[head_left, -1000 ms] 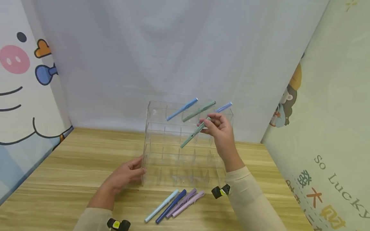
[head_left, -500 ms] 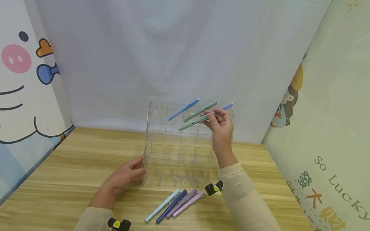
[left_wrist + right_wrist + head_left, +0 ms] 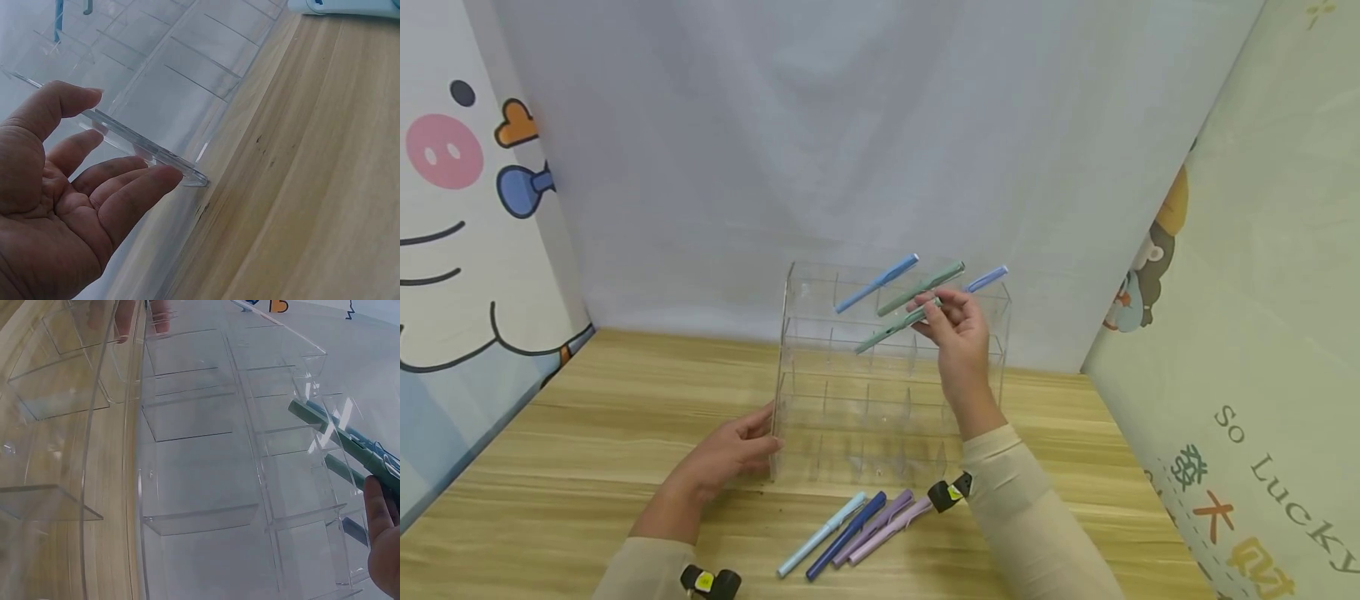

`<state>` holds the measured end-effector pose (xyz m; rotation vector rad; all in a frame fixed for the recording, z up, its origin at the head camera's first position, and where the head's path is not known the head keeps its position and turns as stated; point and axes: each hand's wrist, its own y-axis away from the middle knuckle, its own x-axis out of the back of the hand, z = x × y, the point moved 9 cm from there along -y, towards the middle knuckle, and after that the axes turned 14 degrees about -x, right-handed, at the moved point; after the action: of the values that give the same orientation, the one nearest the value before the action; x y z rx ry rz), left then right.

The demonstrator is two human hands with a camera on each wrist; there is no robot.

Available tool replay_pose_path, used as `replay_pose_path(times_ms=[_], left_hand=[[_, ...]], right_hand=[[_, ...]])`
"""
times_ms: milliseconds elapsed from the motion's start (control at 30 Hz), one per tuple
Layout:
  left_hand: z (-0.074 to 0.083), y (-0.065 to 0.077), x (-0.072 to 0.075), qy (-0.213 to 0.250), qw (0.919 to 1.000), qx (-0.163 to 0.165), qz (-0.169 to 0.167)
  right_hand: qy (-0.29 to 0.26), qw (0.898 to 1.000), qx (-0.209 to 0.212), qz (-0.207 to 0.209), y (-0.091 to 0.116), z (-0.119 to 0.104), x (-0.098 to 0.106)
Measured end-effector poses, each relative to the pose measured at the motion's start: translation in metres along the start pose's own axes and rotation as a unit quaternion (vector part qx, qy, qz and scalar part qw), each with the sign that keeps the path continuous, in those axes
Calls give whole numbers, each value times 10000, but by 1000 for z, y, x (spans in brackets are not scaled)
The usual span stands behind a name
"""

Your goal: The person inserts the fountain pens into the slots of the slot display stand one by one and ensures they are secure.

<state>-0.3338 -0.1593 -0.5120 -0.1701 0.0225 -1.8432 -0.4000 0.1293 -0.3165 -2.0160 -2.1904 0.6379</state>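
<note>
A clear acrylic rack (image 3: 842, 408) with tiers of small compartments stands on the table. My left hand (image 3: 733, 454) holds its left side panel; in the left wrist view the thumb (image 3: 69, 103) and fingers lie on either side of that panel. In my right hand (image 3: 962, 342) a green pen (image 3: 880, 335) is pinched near its upper end, slanting down-left in front of the upper tiers. The top tier bears a blue pen (image 3: 876, 283), another green pen (image 3: 925, 286) and a periwinkle pen (image 3: 988, 278), partly behind the right hand.
Before the rack, a light blue pen (image 3: 822, 533), a dark blue pen (image 3: 846, 536), a purple pen (image 3: 871, 529) and a lilac pen (image 3: 889, 532) lie side by side on the wooden table (image 3: 587, 450). A pale curtain (image 3: 880, 150) hangs behind.
My right hand has shifted slightly left, and the green pen it pinches has risen and then dipped a little, now lying flatter. The left hand stays at the rack's side.
</note>
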Motion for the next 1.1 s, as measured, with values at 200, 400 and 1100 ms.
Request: replay_pose_path(times_ms=[200, 400, 1100], left_hand=[[2, 1, 0, -16, 10000, 12, -20], [5, 1, -1, -4, 9999, -75, -123], [9, 3, -1, 17, 9999, -74, -95]], right_hand=[[255, 9996, -33, -66, 4, 1, -7], [613, 9978, -20, -238, 7, 3, -13], [1042, 9929, -138, -553, 13, 4, -25]])
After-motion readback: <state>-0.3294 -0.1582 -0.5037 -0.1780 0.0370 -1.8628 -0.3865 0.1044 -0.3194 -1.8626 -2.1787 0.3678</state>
